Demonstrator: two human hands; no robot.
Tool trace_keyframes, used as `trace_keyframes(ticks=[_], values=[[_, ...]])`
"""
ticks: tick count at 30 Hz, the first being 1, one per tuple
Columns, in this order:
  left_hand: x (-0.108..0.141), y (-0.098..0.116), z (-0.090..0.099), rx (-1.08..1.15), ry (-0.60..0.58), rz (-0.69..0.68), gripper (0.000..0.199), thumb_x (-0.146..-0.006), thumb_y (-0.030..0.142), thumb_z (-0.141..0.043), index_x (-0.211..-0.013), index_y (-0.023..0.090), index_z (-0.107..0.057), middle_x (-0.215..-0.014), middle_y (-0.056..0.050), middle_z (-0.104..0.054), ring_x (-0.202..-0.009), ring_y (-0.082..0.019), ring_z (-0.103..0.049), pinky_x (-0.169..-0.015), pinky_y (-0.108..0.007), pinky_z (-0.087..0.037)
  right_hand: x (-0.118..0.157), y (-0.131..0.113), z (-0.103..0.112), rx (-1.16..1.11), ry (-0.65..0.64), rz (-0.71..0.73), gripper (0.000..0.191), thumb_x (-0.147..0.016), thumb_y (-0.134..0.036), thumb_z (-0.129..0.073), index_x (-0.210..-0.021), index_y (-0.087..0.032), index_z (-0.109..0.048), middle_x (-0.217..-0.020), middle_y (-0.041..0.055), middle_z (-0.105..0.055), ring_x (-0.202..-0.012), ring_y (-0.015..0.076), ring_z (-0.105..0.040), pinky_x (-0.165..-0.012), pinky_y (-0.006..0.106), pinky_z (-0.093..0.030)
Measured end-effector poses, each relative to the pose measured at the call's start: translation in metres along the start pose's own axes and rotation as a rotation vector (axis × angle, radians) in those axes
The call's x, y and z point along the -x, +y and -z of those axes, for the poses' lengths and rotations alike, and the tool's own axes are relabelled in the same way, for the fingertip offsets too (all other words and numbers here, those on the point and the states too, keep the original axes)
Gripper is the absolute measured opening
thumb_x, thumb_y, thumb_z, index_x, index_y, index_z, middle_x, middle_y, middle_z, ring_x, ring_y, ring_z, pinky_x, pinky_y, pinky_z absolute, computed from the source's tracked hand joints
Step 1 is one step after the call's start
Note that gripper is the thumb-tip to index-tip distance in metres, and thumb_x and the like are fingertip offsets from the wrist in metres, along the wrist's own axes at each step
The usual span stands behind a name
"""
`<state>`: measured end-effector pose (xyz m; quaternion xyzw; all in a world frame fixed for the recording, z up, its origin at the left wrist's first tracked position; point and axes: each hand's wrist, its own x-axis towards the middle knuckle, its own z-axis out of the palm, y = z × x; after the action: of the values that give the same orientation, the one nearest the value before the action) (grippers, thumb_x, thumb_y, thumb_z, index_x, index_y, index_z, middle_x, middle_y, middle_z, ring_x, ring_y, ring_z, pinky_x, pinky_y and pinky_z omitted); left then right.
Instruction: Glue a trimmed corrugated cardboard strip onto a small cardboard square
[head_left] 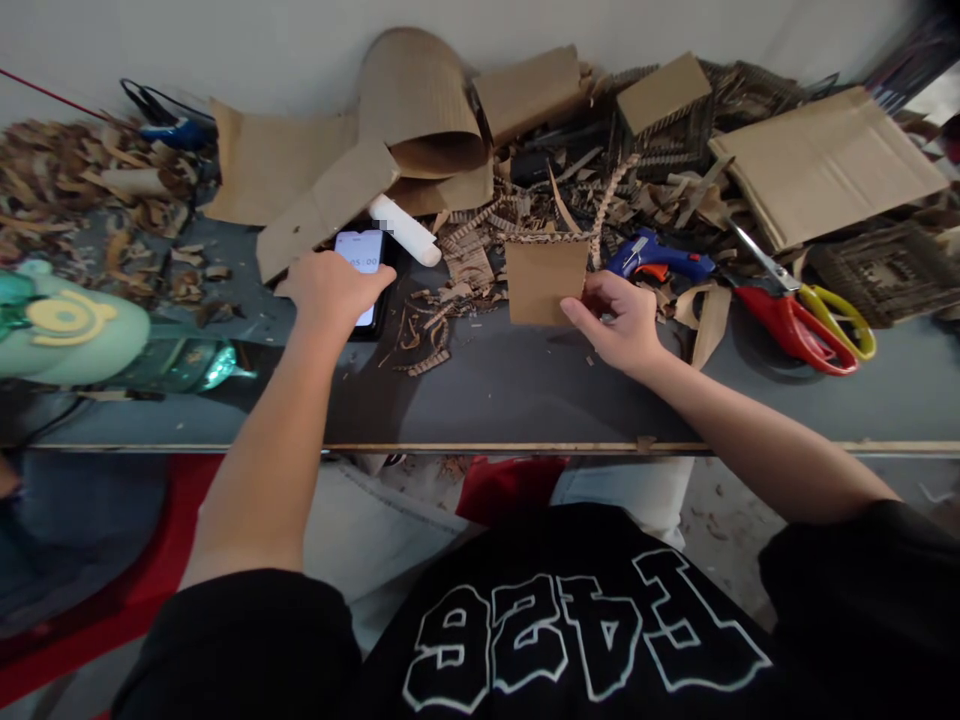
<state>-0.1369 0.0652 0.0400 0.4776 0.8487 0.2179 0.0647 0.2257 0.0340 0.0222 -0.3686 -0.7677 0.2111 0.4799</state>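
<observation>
My left hand (330, 283) reaches over a phone (365, 316) whose lit screen reads 05:00. Its thumb stretches out across the screen toward the right edge; the other fingers are mostly hidden. Between the thumb and fingers of my right hand (616, 318) is the lower right side of a square cardboard piece (547, 283), which stands upright with corrugated edging along its top. Just right of that hand lies a blue glue gun (667, 258) with an orange trigger. A white roll (405, 232) rests beside the phone.
Scissors (802, 305) with red and yellow handles lie at right. Cardboard scraps (112, 190), a curved cardboard sheet (412, 90) and a flat cardboard panel (825, 165) fill the back. A green bottle (180, 362) lies at left near the table edge (487, 448).
</observation>
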Motion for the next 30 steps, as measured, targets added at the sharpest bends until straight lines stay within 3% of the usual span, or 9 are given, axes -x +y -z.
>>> trace_keyframes(ticks=[5,8,10,11,13,15,17,23,30], values=[[0.005,0.007,0.005,-0.144,-0.059,0.02,0.056,-0.06,0.06,-0.081,-0.081,0.011,-0.064,-0.104,-0.019,-0.072,-0.12,-0.046,-0.059,-0.093,-0.054,-0.041,0.001,0.0,-0.002,-0.055,-0.022,-0.01,0.029,-0.09,-0.044,-0.066,-0.078,-0.018,-0.057,-0.062,-0.0026,-0.054,-0.05,0.0052,-0.042,-0.046,0.02,-0.032],[0.019,0.019,0.011,-0.145,0.005,-0.024,0.067,-0.069,0.057,-0.08,-0.109,0.005,-0.065,-0.131,-0.026,-0.064,-0.129,-0.05,-0.054,-0.102,-0.064,-0.041,0.001,0.0,-0.003,-0.105,-0.04,-0.073,0.033,-0.09,-0.048,-0.066,-0.078,-0.018,-0.057,-0.062,-0.0023,-0.054,-0.05,0.0054,-0.041,-0.045,0.021,-0.031],[0.032,0.03,0.014,-0.121,0.082,-0.152,0.068,-0.079,0.056,-0.073,-0.124,0.007,-0.06,-0.146,-0.027,-0.053,-0.135,-0.052,-0.048,-0.107,-0.073,-0.036,0.001,0.001,-0.004,-0.153,-0.054,-0.134,0.038,-0.089,-0.054,-0.066,-0.077,-0.019,-0.056,-0.061,-0.0024,-0.054,-0.049,0.0058,-0.041,-0.045,0.021,-0.031],[0.04,0.036,0.014,-0.075,0.081,-0.253,0.062,-0.085,0.056,-0.068,-0.126,0.009,-0.06,-0.147,-0.024,-0.052,-0.134,-0.049,-0.05,-0.11,-0.072,-0.037,0.001,0.001,-0.004,-0.178,-0.063,-0.163,0.04,-0.088,-0.056,-0.066,-0.077,-0.019,-0.055,-0.061,-0.0025,-0.053,-0.048,0.006,-0.041,-0.044,0.021,-0.031],[0.056,0.048,0.014,0.133,0.02,-0.5,0.055,-0.092,0.058,-0.059,-0.13,0.018,-0.06,-0.144,-0.014,-0.057,-0.128,-0.035,-0.059,-0.112,-0.055,-0.045,0.001,0.001,-0.004,-0.218,-0.087,-0.203,0.043,-0.088,-0.06,-0.066,-0.077,-0.019,-0.054,-0.061,-0.0025,-0.053,-0.048,0.006,-0.04,-0.044,0.022,-0.031],[0.072,0.058,0.013,0.383,-0.134,-0.687,0.057,-0.095,0.065,-0.05,-0.137,0.026,-0.057,-0.143,-0.008,-0.06,-0.117,-0.025,-0.066,-0.098,-0.04,-0.057,0.001,0.0,-0.003,-0.211,-0.107,-0.191,0.044,-0.089,-0.061,-0.064,-0.078,-0.019,-0.055,-0.063,-0.0022,-0.053,-0.049,0.0061,-0.039,-0.044,0.022,-0.03],[0.087,0.066,0.012,0.54,-0.262,-0.776,0.063,-0.094,0.068,-0.048,-0.143,0.027,-0.053,-0.142,-0.008,-0.062,-0.112,-0.022,-0.068,-0.085,-0.033,-0.06,0.001,-0.002,-0.001,-0.157,-0.115,-0.128,0.044,-0.092,-0.06,-0.06,-0.08,-0.018,-0.057,-0.064,-0.0021,-0.051,-0.052,0.0062,-0.039,-0.046,0.022,-0.029],[0.107,0.074,0.005,0.657,-0.352,-0.7,0.057,-0.088,0.063,-0.064,-0.125,0.02,-0.071,-0.114,-0.008,-0.077,-0.098,-0.02,-0.071,-0.077,-0.026,-0.057,0.0,-0.003,0.004,-0.016,-0.051,0.023,0.044,-0.098,-0.057,-0.052,-0.087,-0.018,-0.067,-0.068,0.0002,-0.059,-0.055,0.0082,-0.047,-0.052,0.023,-0.037],[0.109,0.078,-0.002,0.75,-0.53,-0.624,0.049,-0.078,0.059,-0.075,-0.099,0.015,-0.078,-0.092,-0.006,-0.078,-0.079,-0.016,-0.069,-0.07,-0.024,-0.054,-0.001,0.003,0.004,0.076,0.081,0.02,0.044,-0.1,-0.055,-0.05,-0.095,-0.019,-0.075,-0.084,0.0055,-0.075,-0.07,0.0129,-0.065,-0.064,0.025,-0.051]])
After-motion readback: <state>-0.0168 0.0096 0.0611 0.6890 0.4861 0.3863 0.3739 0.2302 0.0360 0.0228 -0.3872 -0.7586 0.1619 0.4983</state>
